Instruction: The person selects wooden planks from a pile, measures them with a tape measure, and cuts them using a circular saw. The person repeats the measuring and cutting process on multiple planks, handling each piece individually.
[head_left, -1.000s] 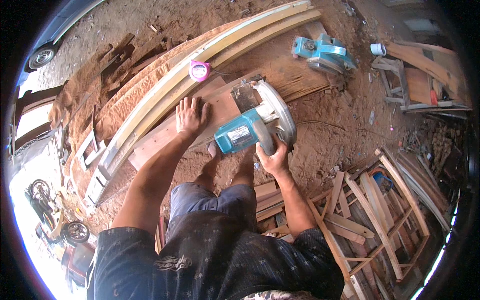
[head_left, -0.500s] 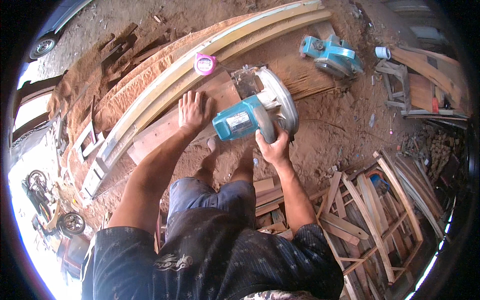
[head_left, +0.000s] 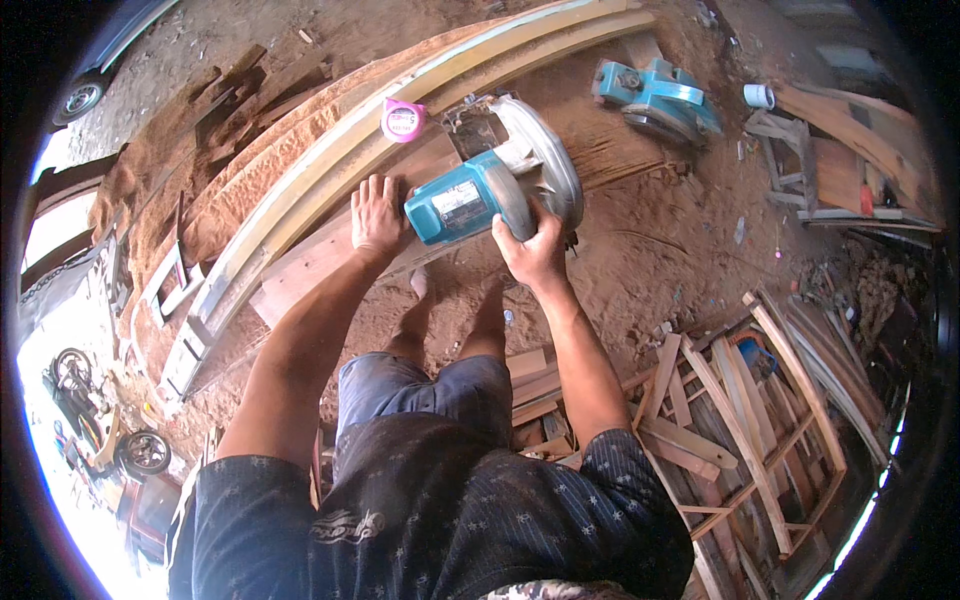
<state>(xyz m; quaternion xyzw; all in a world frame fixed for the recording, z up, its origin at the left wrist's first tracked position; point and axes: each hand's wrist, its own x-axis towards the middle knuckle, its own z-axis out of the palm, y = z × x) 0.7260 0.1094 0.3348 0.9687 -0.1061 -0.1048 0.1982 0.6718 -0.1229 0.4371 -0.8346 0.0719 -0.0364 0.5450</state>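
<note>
My right hand (head_left: 533, 247) is wrapped round the rear handle of a teal circular saw (head_left: 455, 205). The saw's metal base rests at the end of a reddish-brown board (head_left: 320, 270), and its blade guard faces right. My left hand (head_left: 381, 215) lies on this board with the fingers stretched out, just left of the saw's motor. Beyond the saw, a pink tape measure (head_left: 403, 120) sits on the long pale beams (head_left: 440, 90). The blade's edge against the wood is hidden by the saw body.
A teal power planer (head_left: 655, 100) rests at the far right of the work surface. Sawdust (head_left: 165, 185) is heaped beyond the beams. Wooden frames and offcuts (head_left: 740, 430) are piled at the lower right. A motorcycle (head_left: 110, 430) stands at the left.
The circular saw and my right hand have moved forward and slightly left along the board's end. My left hand stays flat on the board, shifted only slightly in the picture.
</note>
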